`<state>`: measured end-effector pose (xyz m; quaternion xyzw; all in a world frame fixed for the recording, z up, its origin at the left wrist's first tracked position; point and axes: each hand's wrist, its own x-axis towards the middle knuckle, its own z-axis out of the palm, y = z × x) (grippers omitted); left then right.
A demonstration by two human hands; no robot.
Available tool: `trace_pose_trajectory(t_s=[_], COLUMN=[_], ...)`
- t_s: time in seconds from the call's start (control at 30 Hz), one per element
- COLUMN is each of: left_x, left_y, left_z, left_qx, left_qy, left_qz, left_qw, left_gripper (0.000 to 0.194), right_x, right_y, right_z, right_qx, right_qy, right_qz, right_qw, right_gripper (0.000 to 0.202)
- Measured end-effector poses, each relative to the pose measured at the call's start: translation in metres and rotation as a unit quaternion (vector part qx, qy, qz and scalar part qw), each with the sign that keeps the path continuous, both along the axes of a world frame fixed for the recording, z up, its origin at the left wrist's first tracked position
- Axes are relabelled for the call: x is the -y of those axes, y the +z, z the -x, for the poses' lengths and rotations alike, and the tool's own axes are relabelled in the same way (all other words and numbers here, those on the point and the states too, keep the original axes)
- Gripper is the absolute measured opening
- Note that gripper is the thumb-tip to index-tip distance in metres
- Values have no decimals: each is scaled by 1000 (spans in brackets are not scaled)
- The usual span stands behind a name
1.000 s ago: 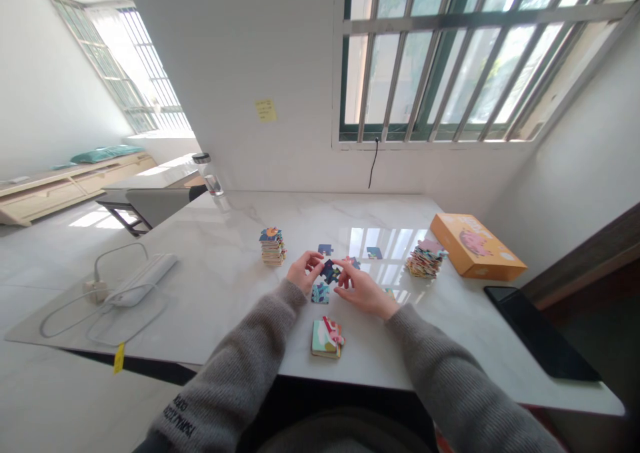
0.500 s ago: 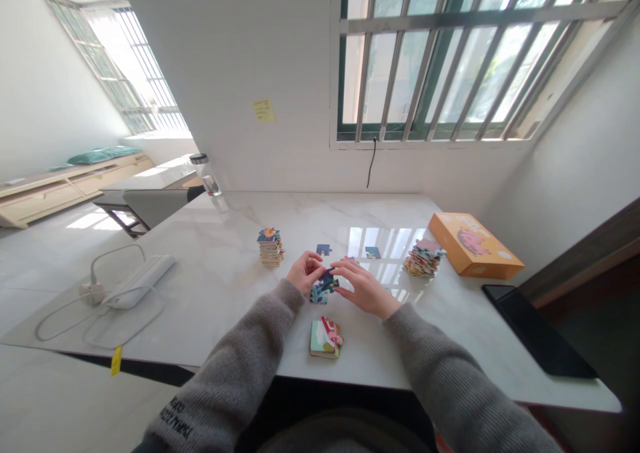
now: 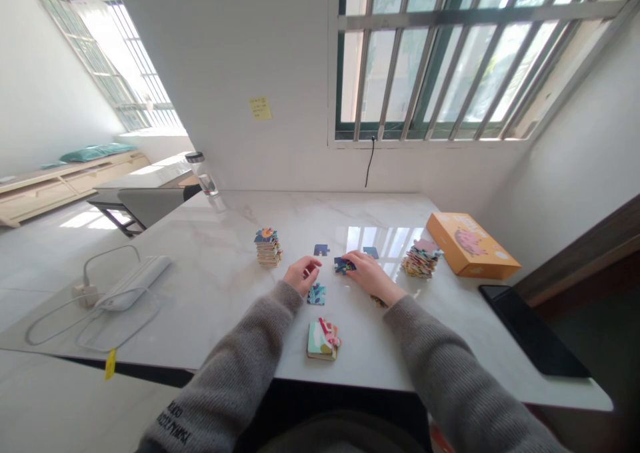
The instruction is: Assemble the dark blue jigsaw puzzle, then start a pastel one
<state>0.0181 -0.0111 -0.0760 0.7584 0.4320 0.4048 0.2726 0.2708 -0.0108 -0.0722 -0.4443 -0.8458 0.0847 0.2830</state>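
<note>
head view: a dark puzzle piece is covered at its right side by the fingertips of the right hand, near the middle of the white table; whether it is pinched or only touched cannot be told. by the left hand, nothing is seen to be held; its fingers are curled, with the thumb set a little apart from them, just above and to the left of a teal piece.

beyond the hands, two blue pieces are laid on the tabletop: a left blue piece and a right blue piece, the latter partly hidden by the right hand. another piece is mostly covered by the right wrist.

nearest to the body, a low stack is topped by a green, white and red piece. a tall stack is placed beyond the left hand, and an uneven stack, topped in pink, is placed to the right, near an orange box. a black flat device is laid in front of the box. at the far left, a white power strip is surrounded by looped cable, and a clear bottle is stood upright by the far edge.
</note>
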Motion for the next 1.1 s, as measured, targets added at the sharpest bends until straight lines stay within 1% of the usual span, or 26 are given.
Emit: trace_pose_trajectory(t_s=[0.13, 0.27, 0.43, 0.53, 0.63, 0.7, 0.8, 0.87, 0.97, 1.1], left_x=[-1, -2, -3, -7, -15, -23, -34, -40, -44, -43], left_y=[-3, -4, -3, -5, -11, -14, -17, -15, -12, -8], left_z=[2, 3, 2, 2, 3, 2, -2, -7, -12, -13], left_qx=[-21, -25, -36, -58, -105, -141, -197, -233, -272, -295], left_qy=[0, -3, -8, -9, 7, 4, -9, 2, 27, 36], left_qz=[-3, -10, -17, -59, -121, -137, -125, -108, -88, -86], left_qw=[1000, 1000, 999, 997, 987, 981, 972, 966, 958, 951], left_gripper=[17, 16, 17, 20, 24, 30, 36, 37, 35, 36], right_x=[-7, -4, 0, 1, 0, 0, 0, 1, 2, -4], right_y=[-3, 0, 4, 6, 8, 8, 7, 7, 9, 11], right_z=[4, 5, 5, 4, 4, 4, 5, 6, 6, 6], right_qx=[-1, 4, -13, -45, -91, -107, -115, -121, -134, -134], right_qy=[-5, -10, 2, 7, 12, 12, 19, 19, -8, -42], right_qz=[15, 35, 55, 77, 102, 108, 107, 106, 111, 98], right_qw=[1000, 999, 998, 996, 990, 988, 987, 987, 985, 985], right_gripper=[31, 33, 36, 38, 38, 37, 37, 37, 37, 35])
